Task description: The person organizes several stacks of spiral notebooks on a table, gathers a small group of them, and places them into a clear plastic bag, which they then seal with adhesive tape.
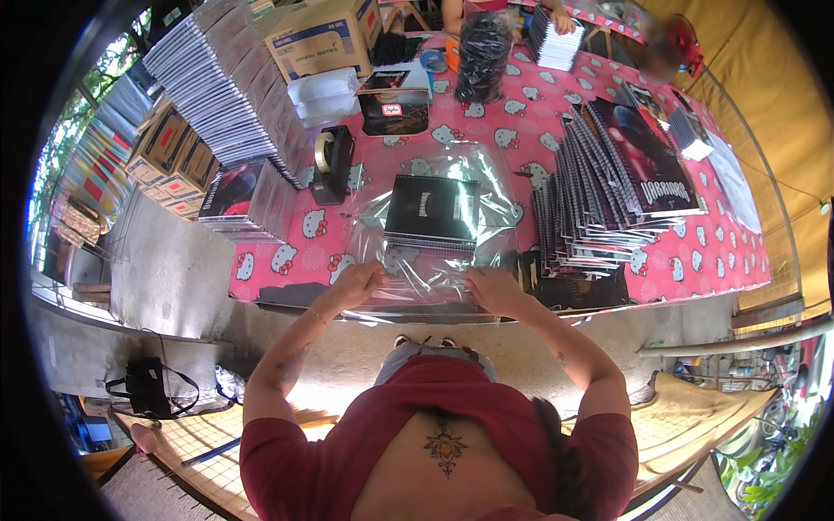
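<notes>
At the near edge of the table, the person's left hand (358, 280) and right hand (492, 289) each pinch the near edge of a clear, crinkled plastic sheet (417, 269), fingers closed on the film. The sheet lies spread over the pink patterned tablecloth (712, 252). On the sheet, just beyond the hands, rests a small stack of black spiral-bound notebooks (432, 213), lying flat between the two hands' lines of reach.

To the right of the sheet stands a tall fanned pile of dark-covered spiral notebooks (608, 187). To the left sits a black tape dispenser with a roll of tan tape (330, 161), and beside it a slanting row of wrapped notebooks (234, 87). Farther back stand a brown cardboard box (323, 36) and a dark bundle in a clear bag (482, 54). At the far edge another person's hand (563, 23) rests on a stack of notebooks (552, 42).
</notes>
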Motion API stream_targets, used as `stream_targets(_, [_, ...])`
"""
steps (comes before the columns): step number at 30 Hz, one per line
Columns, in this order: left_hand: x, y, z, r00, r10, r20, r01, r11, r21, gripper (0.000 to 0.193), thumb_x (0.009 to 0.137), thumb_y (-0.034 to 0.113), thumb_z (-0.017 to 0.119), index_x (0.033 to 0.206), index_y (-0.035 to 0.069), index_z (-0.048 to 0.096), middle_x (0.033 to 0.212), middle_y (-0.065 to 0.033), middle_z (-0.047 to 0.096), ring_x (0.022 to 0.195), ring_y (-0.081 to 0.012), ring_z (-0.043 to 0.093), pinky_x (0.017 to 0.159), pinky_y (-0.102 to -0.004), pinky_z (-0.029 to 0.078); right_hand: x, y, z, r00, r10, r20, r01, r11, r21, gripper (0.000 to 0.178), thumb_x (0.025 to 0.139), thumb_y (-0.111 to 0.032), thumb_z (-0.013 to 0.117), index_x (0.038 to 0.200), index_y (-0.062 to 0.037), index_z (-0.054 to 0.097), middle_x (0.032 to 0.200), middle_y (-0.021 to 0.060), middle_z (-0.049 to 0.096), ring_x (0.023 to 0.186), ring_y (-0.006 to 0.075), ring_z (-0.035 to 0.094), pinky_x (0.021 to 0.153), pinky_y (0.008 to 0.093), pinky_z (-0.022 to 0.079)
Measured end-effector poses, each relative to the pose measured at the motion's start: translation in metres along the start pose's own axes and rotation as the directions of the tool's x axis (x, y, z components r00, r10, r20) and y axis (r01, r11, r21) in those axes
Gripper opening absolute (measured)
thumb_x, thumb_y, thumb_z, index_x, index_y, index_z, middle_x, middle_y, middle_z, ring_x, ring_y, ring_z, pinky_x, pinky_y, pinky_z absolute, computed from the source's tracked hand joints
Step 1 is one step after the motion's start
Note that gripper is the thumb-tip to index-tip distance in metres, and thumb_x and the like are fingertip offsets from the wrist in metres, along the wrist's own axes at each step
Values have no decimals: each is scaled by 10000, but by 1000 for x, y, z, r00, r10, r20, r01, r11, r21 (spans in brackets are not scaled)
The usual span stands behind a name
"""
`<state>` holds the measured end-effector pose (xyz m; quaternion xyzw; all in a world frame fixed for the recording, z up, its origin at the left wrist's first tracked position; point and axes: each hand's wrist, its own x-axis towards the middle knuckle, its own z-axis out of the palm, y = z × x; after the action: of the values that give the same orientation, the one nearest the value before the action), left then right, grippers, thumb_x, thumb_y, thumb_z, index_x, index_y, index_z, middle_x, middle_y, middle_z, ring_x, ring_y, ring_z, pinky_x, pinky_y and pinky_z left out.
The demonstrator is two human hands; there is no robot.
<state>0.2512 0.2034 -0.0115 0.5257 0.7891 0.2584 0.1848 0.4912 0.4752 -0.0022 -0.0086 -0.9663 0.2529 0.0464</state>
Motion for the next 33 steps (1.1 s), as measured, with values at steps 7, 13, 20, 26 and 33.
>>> stream_targets(7, [-17,-1,-4,996,86,39,-91,987,130,163,918,238,626,923,77,649,817,-142,664,823,-338,656,716,-437,500,-16,10,-2,985,63,164,-68,997,28,131,879,-198,585,934,-86,626,863,146,680,861,338,670,744,472,529])
stream_targets(13, [-5,15,-9,998,-56,-11,57,995,88,159,881,206,654,992,93,656,848,-119,681,755,-329,661,660,-421,508,-10,-4,-22,956,191,225,-176,981,-84,156,852,-196,607,970,-109,662,851,124,699,825,327,681,724,468,536])
stream_targets(20, [-19,-26,-31,930,-179,321,86,955,285,206,909,259,618,1018,89,661,882,-136,696,833,-341,671,733,-432,512,-25,12,-43,906,182,381,-115,974,-193,110,817,-164,641,894,-96,680,812,105,696,778,280,692,689,409,543])
stream_targets(26, [62,-57,-88,911,-186,-367,41,928,-369,199,920,135,580,1013,-10,680,826,-69,702,775,-123,638,689,-278,492,22,61,-45,694,577,-431,-215,737,641,105,893,-61,582,974,2,602,832,141,661,747,276,636,716,369,497])
stream_targets(33, [138,-94,-83,912,-380,-157,214,765,-608,182,856,83,626,996,-20,680,787,-13,656,735,-73,593,664,-239,471,86,17,-20,221,338,-915,-539,824,174,306,858,-75,594,1162,-63,557,1174,176,555,1138,352,506,955,513,392])
